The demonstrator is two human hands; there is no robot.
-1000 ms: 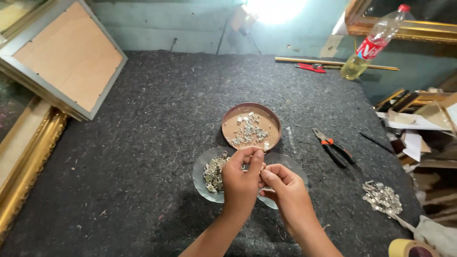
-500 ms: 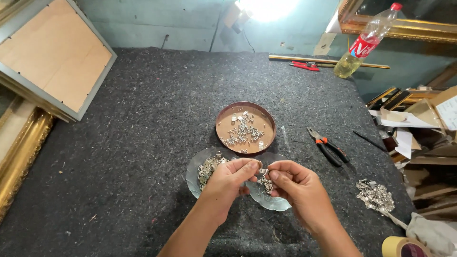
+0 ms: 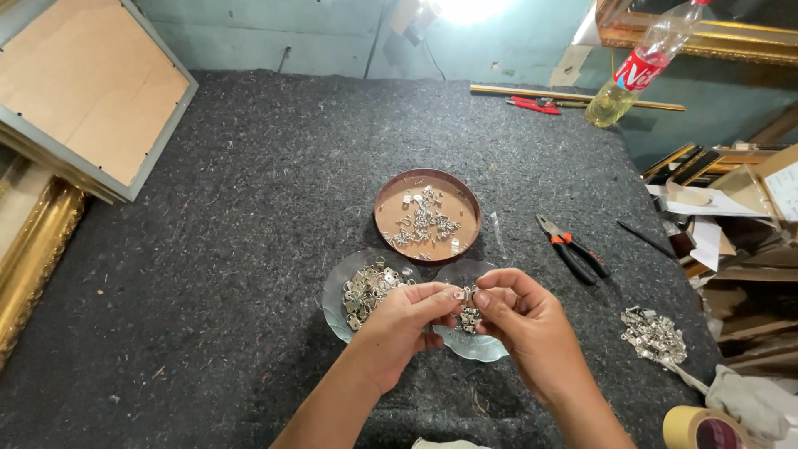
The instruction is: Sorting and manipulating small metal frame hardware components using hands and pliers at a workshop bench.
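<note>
Over the last second both hands drew back from the brown round tray (image 3: 428,216) toward the near edge of the bench (image 3: 233,249). The left hand (image 3: 399,328) and right hand (image 3: 524,320) came together fingertip to fingertip, pinching one small metal clip (image 3: 462,293) above the glass dishes (image 3: 349,291).

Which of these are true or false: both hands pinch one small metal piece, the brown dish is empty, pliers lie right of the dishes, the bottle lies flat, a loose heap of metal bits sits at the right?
1. Left hand and right hand pinch one metal piece: true.
2. The brown dish is empty: false, it holds metal bits.
3. Pliers lie right of the dishes: true.
4. The bottle lies flat: false, it leans upright.
5. A loose heap sits at the right: true.
</note>
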